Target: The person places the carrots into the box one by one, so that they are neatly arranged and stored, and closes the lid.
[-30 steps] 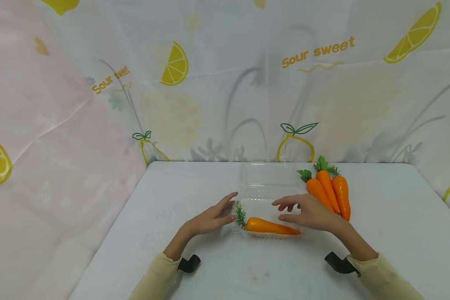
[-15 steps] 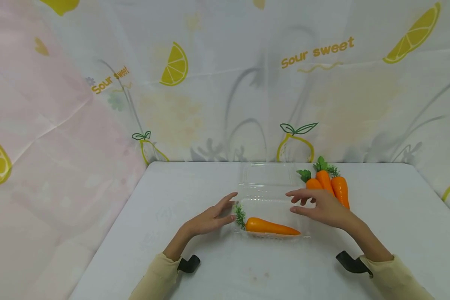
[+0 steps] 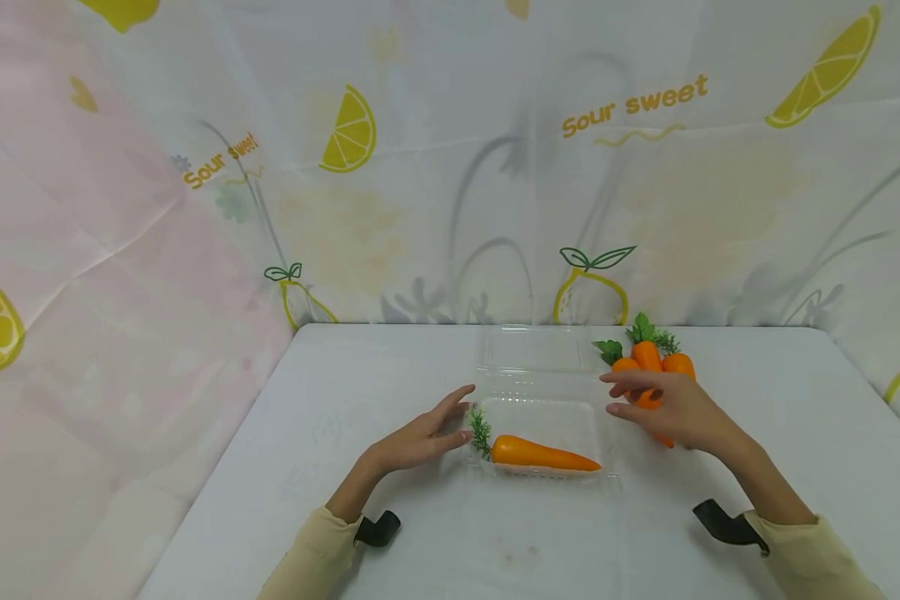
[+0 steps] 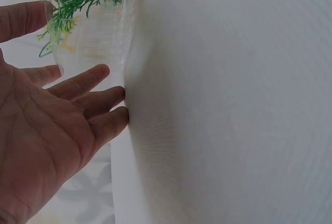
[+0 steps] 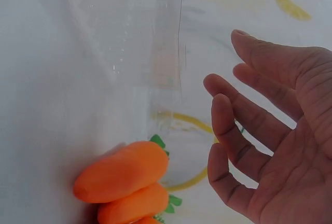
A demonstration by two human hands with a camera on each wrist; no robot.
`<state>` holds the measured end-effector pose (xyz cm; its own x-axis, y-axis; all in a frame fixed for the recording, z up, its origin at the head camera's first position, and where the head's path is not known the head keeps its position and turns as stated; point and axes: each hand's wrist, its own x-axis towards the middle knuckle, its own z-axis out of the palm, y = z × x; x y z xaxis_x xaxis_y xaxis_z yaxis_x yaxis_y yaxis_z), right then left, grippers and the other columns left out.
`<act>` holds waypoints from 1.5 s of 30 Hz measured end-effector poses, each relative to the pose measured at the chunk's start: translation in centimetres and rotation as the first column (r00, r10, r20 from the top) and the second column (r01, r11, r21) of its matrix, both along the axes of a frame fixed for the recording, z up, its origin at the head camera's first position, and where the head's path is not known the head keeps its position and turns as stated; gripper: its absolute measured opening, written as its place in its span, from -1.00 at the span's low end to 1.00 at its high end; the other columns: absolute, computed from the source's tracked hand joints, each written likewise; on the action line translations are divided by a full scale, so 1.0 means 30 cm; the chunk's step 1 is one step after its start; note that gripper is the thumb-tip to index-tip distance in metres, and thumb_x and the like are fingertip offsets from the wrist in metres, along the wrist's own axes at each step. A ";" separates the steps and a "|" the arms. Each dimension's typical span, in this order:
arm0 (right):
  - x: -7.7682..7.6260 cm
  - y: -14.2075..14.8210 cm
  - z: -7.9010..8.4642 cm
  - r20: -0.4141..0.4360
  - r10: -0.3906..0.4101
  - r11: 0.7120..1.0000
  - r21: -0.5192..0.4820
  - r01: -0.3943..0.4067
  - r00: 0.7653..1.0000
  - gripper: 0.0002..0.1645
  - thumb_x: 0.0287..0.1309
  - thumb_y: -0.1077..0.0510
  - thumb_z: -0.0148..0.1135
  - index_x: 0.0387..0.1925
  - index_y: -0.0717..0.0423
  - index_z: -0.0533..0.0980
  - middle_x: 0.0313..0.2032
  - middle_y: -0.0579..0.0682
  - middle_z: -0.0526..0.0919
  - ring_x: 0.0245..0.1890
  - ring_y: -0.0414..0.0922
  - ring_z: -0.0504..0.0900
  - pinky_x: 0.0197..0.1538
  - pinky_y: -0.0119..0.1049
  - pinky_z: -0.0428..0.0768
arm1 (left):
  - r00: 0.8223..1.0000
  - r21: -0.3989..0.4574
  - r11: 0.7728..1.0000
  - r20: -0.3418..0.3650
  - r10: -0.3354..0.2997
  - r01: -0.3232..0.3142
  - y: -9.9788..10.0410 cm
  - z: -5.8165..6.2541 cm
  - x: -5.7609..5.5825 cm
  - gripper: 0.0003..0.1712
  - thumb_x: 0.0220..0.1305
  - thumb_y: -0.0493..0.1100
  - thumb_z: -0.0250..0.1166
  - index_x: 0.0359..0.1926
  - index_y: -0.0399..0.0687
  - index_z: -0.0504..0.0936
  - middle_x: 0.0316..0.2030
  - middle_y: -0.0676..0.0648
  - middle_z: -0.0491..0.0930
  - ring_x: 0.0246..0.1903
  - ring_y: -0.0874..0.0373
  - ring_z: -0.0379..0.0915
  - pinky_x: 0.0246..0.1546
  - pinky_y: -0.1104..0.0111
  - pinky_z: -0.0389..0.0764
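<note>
— Lemon-printed cloth [image 3: 420, 217] hangs behind the white table [image 3: 375, 358]. What could go wrong?

— Clear box [image 3: 543, 418], its lid [image 3: 540, 348] laid back, looks light; one bump could slide it. At its right, loose carrots [image 3: 647, 357] could roll if grasped hastily.

— And the hands?

— Both hold nothing. Left hand [image 3: 417, 440], fingers extended, is beside the box; contact I cannot tell. Right hand [image 3: 678, 408], fingers softly bent, is before those carrots.

— And the carrot inside [image 3: 537, 454]?

— It lies by the near wall; its leaves [image 3: 480, 432] could be pinched under the lid.
</note>
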<state>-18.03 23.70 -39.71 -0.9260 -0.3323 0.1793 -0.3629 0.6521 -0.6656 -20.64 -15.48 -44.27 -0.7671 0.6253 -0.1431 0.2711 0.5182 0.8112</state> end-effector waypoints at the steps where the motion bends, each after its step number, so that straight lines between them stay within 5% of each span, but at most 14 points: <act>1: 0.000 0.006 0.001 -0.011 -0.001 1.000 0.001 0.001 1.000 -0.57 0.17 -0.08 0.41 0.06 -0.10 0.64 -0.24 -0.27 0.68 -0.23 -0.22 0.55 -0.18 -0.27 0.54 | 1.000 0.000 1.000 0.000 -0.001 0.001 0.000 0.000 0.000 -0.15 0.44 0.15 0.12 0.57 0.26 -0.11 0.47 -0.13 0.12 0.44 0.03 0.05 0.37 -0.03 0.10; 10: -0.005 0.068 -0.003 -0.032 -0.075 0.997 0.030 0.076 0.997 -0.57 0.13 -0.03 0.45 0.00 0.04 0.66 -0.37 -0.17 0.62 -0.39 -0.22 0.54 -0.30 -0.32 0.50 | 1.000 -0.007 1.000 0.005 -0.005 0.005 0.003 0.005 0.001 -0.15 0.44 0.15 0.11 0.57 0.22 -0.11 0.47 -0.14 0.12 0.44 0.00 0.06 0.37 -0.05 0.11; 20: -0.013 0.118 -0.006 -0.032 -0.121 0.987 0.099 0.123 0.992 -0.51 0.15 -0.02 0.43 0.05 0.16 0.63 -0.26 -0.10 0.66 -0.26 -0.13 0.51 -0.16 -0.11 0.51 | 1.000 0.015 1.000 -0.005 -0.020 0.021 -0.001 0.004 -0.002 -0.15 0.44 0.13 0.12 0.57 0.22 -0.11 0.47 -0.14 0.12 0.44 0.04 0.05 0.38 0.00 0.10; 34: -0.035 0.177 -0.033 -0.024 -0.194 0.972 0.133 0.195 0.981 -0.40 0.14 -0.03 0.44 0.13 0.22 0.56 -0.25 0.06 0.67 -0.19 0.08 0.53 -0.42 -0.28 0.47 | 0.999 0.010 0.999 -0.016 -0.030 0.031 -0.008 -0.006 -0.007 -0.14 0.44 0.17 0.11 0.57 0.20 -0.12 0.47 -0.14 0.12 0.44 0.05 0.04 0.38 0.00 0.09; 45: -0.034 0.213 -0.061 -0.042 -0.250 0.956 0.149 0.253 0.967 -0.36 0.19 -0.07 0.39 0.17 0.22 0.52 -0.17 0.19 0.66 -0.16 0.14 0.53 -0.37 -0.23 0.49 | 0.999 0.021 0.999 -0.008 -0.032 0.032 -0.009 -0.007 -0.004 -0.15 0.44 0.17 0.10 0.57 0.23 -0.13 0.47 -0.14 0.11 0.44 0.05 0.04 0.38 -0.01 0.10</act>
